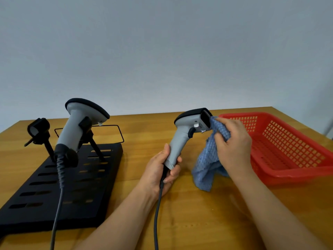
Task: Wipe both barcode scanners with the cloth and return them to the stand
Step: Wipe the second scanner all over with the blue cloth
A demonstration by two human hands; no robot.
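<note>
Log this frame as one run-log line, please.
left hand grips scanner | right hand presses cloth on its window | second scanner in stand

Showed a light blue waffle-weave cloth beside a grey held scanner with black cap, black trigger and dark window. Matched that in the docked scanner, grey with black rim and dark grey coiled cable, on a matte black slotted stand. Had a bright red lattice-holed basket on an orange-brown wood-grain table, under a pale grey-blue wall.
</note>
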